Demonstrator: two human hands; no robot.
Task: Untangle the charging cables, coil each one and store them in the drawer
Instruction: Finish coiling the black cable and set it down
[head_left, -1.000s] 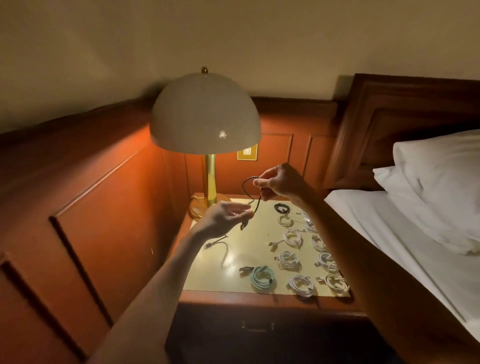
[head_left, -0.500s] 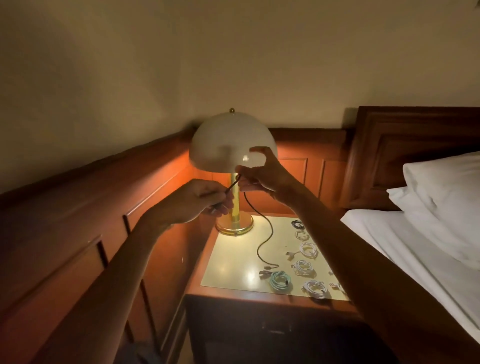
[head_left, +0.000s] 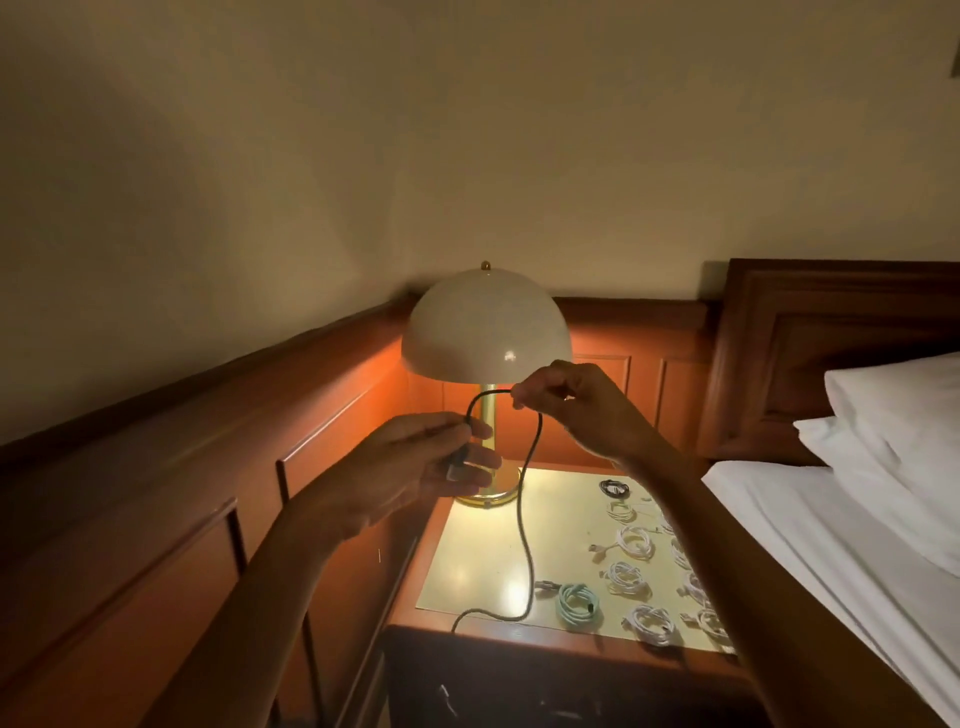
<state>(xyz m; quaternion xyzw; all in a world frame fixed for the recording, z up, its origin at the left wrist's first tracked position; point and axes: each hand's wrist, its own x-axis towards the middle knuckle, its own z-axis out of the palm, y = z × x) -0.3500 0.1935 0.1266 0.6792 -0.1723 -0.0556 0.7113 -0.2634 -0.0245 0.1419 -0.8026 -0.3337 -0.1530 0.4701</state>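
- Above the yellow-topped wooden bench (head_left: 483, 561), your left grip (head_left: 415, 467) is clamped on one plug end of the thin black charging cable (head_left: 524, 545).
- Your right grip (head_left: 571, 410) pinches it further along, so a loop arches between the two.
- The tail hangs to the bench's front edge, probably kept slack for coiling.

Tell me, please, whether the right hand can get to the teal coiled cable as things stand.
Probably yes: the teal coiled cable lies uncovered at the front of the nightstand, below the right hand, though that hand pinches the black cable.
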